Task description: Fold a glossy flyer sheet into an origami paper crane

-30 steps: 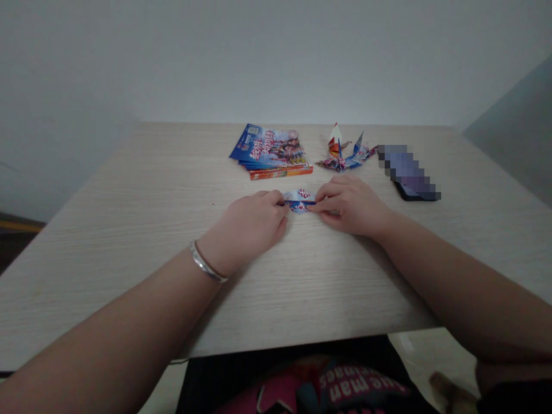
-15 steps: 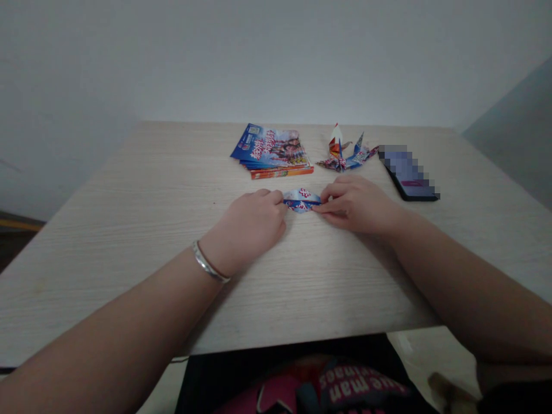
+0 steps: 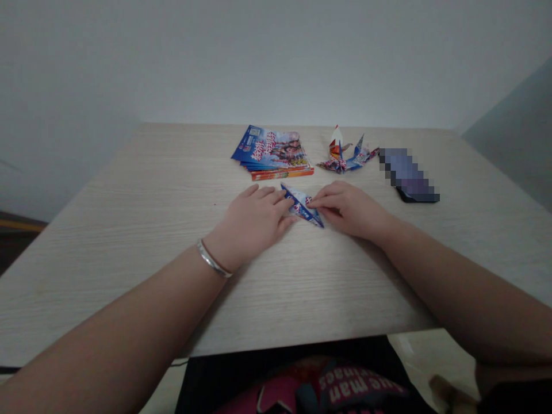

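A small folded piece of printed blue, red and white paper lies flat on the wooden table, turned diagonally. My left hand, a silver bracelet on its wrist, rests on the paper's left edge with its fingers stretched out flat. From the right, my right hand presses its fingertips on the paper's upper right edge, the fingers held close together. Both forearms lie across the front of the table.
A stack of printed paper sheets sits behind the hands. Finished folded paper cranes stand to its right. A dark phone lies at the far right. A pale wall rises behind the table.
The folded paper turned from lying level to a diagonal. My left hand's fingers opened out flat onto it. My right hand shifted slightly left.
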Demonstrator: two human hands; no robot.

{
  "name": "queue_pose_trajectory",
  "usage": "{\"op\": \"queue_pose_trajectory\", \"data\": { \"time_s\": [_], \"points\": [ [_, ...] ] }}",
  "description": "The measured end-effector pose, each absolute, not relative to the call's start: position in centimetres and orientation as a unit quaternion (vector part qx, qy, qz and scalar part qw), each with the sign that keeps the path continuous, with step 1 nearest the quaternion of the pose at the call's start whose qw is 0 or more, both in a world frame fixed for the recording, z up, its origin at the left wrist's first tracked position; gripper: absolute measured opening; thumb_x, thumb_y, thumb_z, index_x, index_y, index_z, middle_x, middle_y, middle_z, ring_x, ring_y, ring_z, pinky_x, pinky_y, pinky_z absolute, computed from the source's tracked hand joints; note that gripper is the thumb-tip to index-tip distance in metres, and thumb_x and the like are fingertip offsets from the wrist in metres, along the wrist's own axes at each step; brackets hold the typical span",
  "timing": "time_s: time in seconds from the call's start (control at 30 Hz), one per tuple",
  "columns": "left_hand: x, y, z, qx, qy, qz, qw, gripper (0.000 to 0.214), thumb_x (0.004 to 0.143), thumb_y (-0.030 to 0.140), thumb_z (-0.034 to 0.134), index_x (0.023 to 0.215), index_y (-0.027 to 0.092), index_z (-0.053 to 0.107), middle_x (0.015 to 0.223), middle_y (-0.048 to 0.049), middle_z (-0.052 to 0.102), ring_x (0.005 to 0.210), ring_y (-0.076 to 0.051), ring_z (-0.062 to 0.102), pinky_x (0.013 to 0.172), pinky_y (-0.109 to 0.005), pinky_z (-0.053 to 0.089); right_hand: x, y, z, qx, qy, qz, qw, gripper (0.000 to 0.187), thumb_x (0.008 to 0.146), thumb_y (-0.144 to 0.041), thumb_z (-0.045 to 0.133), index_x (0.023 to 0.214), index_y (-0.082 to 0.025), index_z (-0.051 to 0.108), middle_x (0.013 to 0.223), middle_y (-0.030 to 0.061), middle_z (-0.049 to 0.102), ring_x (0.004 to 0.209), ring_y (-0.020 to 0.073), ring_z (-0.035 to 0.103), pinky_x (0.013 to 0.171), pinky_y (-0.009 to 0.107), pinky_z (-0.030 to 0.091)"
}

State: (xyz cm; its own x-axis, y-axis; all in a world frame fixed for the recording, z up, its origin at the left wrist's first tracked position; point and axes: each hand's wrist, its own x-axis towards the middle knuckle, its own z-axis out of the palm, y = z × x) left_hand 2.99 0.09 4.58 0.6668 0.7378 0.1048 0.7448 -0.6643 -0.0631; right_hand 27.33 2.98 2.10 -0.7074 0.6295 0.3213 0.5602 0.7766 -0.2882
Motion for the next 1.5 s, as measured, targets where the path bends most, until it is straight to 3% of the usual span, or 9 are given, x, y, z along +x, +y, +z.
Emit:
{"op": "queue_pose_trajectory", "data": {
  "time_s": [0.2,0.37,0.53,0.67,0.9,1.1,1.37,1.5],
  "points": [
    [2.8,0.2,3.4,-0.897,-0.436,-0.060,0.046,0.046,0.103,0.040,0.047,0.141,0.017,0.059,0.141,-0.0139,0.062,0.131,-0.034,0.057,0.111,-0.052,0.043,26.6,2.6,1.8,-0.246,-0.945,0.052,0.211,0.029,0.092,-0.014,0.058,0.113,-0.021,0.078,0.113,0.0089,0.077,0.103,0.0228,0.068,0.095,0.041,0.053],
    [2.7,0.4,3.1,-0.905,-0.417,-0.078,0.035,0.044,0.102,0.039,0.052,0.141,0.019,0.061,0.145,-0.0151,0.060,0.131,-0.034,0.057,0.110,-0.053,0.044,27.1,3.5,1.5,-0.242,-0.944,-0.006,0.222,0.022,0.094,-0.016,0.059,0.106,-0.017,0.078,0.116,0.0089,0.078,0.114,0.0245,0.068,0.103,0.042,0.051],
    [2.7,0.8,3.1,-0.916,-0.388,-0.102,0.015,0.030,0.100,0.028,0.057,0.124,0.020,0.072,0.126,-0.0087,0.071,0.113,-0.028,0.065,0.101,-0.046,0.050,26.8,3.3,1.9,-0.242,-0.951,-0.032,0.191,0.021,0.098,-0.027,0.060,0.105,-0.020,0.079,0.102,0.0064,0.080,0.099,0.0236,0.070,0.090,0.038,0.053],
    [2.9,1.0,3.1,-0.929,-0.362,-0.080,0.004,0.032,0.100,0.035,0.058,0.121,0.016,0.073,0.122,-0.0102,0.072,0.112,-0.029,0.064,0.101,-0.048,0.051,26.2,2.6,2.0,-0.273,-0.945,-0.063,0.169,0.023,0.098,-0.032,0.061,0.099,-0.020,0.080,0.091,0.0076,0.078,0.085,0.0218,0.069,0.078,0.035,0.048],
    [2.7,1.3,2.8,-0.935,-0.343,-0.091,0.018,0.026,0.098,0.021,0.058,0.118,0.015,0.074,0.114,-0.0106,0.073,0.105,-0.028,0.065,0.096,-0.046,0.053,25.8,1.9,2.0,-0.293,-0.941,-0.092,0.141,0.029,0.101,-0.037,0.057,0.099,-0.019,0.080,0.092,0.0072,0.078,0.084,0.0207,0.067,0.077,0.035,0.042],
    [2.7,1.2,3.0,-0.936,-0.340,-0.084,0.020,0.028,0.097,0.018,0.056,0.119,0.014,0.073,0.110,-0.0106,0.074,0.101,-0.027,0.066,0.094,-0.044,0.054,25.0,1.5,2.1,-0.288,-0.940,-0.129,0.126,0.032,0.101,-0.033,0.054,0.091,-0.019,0.080,0.084,0.0056,0.076,0.077,0.0191,0.064,0.072,0.035,0.039],
    [2.7,1.1,2.9,-0.939,-0.324,-0.118,-0.003,0.021,0.092,0.012,0.059,0.104,0.014,0.077,0.108,-0.0079,0.077,0.098,-0.025,0.068,0.096,-0.043,0.054,24.4,1.4,2.0,-0.356,-0.922,-0.070,0.133,0.027,0.098,-0.030,0.058,0.091,-0.018,0.081,0.088,0.0062,0.077,0.080,0.0208,0.067,0.068,0.034,0.041],
    [2.8,0.9,2.6,-0.930,-0.338,-0.148,0.004,0.020,0.094,0.020,0.060,0.099,0.016,0.080,0.110,-0.0101,0.075,0.098,-0.026,0.067,0.093,-0.044,0.054,24.2,1.6,2.0,-0.391,-0.910,-0.004,0.136,0.023,0.096,-0.028,0.060,0.093,-0.018,0.080,0.094,0.0056,0.078,0.087,0.0217,0.069,0.070,0.032,0.043]
  ]
}}
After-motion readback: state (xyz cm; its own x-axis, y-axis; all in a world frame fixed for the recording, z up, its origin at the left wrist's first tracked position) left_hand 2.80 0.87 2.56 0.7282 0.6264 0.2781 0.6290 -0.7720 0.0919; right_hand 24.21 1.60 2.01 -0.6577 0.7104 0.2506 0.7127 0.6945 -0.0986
